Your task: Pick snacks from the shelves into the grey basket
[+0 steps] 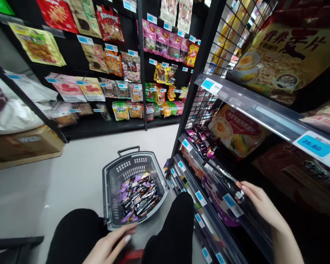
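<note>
Basket on floor, 6 o'clock, holds many sachets. Left hand open, empty, fingers by basket's near rim. Right hand at 4 o'clock pinches sachet on shelf; few shelved so far, judging by the load left.

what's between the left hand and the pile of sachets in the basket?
Head view: only the near rim and wall of the grey basket. The left hand has fingertips at that rim; the sachets lie just beyond it.
</note>
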### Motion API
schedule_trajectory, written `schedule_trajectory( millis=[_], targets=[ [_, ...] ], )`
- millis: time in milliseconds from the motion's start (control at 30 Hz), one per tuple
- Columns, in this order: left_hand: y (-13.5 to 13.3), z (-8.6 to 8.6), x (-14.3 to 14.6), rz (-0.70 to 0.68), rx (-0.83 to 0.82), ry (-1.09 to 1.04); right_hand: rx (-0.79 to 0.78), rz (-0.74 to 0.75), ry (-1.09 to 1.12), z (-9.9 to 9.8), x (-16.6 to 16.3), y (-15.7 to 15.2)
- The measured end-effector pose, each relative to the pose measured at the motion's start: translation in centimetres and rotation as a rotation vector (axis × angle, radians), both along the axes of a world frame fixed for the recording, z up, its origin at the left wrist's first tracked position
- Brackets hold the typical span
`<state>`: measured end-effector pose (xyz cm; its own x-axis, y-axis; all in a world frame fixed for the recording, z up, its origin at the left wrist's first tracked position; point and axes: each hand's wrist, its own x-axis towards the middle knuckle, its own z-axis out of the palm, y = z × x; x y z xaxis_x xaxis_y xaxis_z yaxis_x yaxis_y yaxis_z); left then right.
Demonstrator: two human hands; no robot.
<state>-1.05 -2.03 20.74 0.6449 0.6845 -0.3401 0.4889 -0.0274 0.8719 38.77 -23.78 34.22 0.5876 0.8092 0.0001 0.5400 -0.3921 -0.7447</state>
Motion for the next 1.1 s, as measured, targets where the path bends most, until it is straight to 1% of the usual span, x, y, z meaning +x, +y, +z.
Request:
schedule_trajectory(
  millis=[67,100,167,200,233,267,333,433,500,567,700,767,867,933,967,1033,1100],
  targets=[
    [-1.0,3.0,1.6,-0.017,-0.087,-0.148,0.041,0.03,0.129,0.6,-3.6,0.3],
    [-1.6,4.4,2.4,-0.01,-0.15,-0.258,0.037,0.075,0.21,0.7,-5.2,0.6],
    [-2.5,6.8,4.0,0.017,-0.279,-0.496,-0.041,0.228,0.442,0.7,-8.1,1.5],
    [-2.9,7.6,4.7,0.019,-0.357,-0.563,-0.093,0.315,0.568,0.6,-9.4,2.1],
    [-3.1,8.2,5.2,0.025,-0.424,-0.588,-0.135,0.384,0.68,0.4,-10.5,2.6],
    [-3.3,8.6,5.6,0.036,-0.475,-0.577,-0.157,0.422,0.768,0.2,-11.5,3.2],
    [-3.5,8.9,6.0,0.085,-0.514,-0.51,-0.136,0.425,0.873,-0.8,-13.0,4.1],
    [-3.4,8.7,5.3,0.168,-0.491,-0.471,-0.072,0.351,0.934,-2.8,-14.4,4.9],
    [-3.1,8.6,4.5,0.162,-0.5,-0.473,-0.057,0.306,0.931,-3.9,-15.0,5.2],
    [-2.7,8.8,3.7,0.13,-0.519,-0.46,-0.059,0.292,0.934,-4.5,-15.3,5.3],
    [-1.8,9.1,2.6,0.111,-0.551,-0.47,-0.091,0.303,0.963,-4.3,-15.7,5.7],
    [-1.5,9.3,2.2,0.124,-0.523,-0.488,-0.056,0.269,0.961,-4.0,-15.8,5.8],
    [-1.2,9.8,1.5,0.143,-0.46,-0.481,0.142,0.1,0.974,-3.9,-16.2,5.6],
    [-1.3,10.2,1.1,0.139,-0.452,-0.489,0.265,-0.005,0.923,-4.0,-16.6,5.3],
    [-1.4,10.3,1.0,0.141,-0.451,-0.494,0.299,-0.025,0.873,-4.2,-16.7,5.2],
    [-1.8,10.6,0.9,0.166,-0.432,-0.491,0.312,0.011,0.762,-4.6,-16.9,5.1],
    [-2.1,10.6,1.0,0.197,-0.413,-0.452,0.279,0.082,0.691,-5.0,-17.0,5.2]
  ],
)
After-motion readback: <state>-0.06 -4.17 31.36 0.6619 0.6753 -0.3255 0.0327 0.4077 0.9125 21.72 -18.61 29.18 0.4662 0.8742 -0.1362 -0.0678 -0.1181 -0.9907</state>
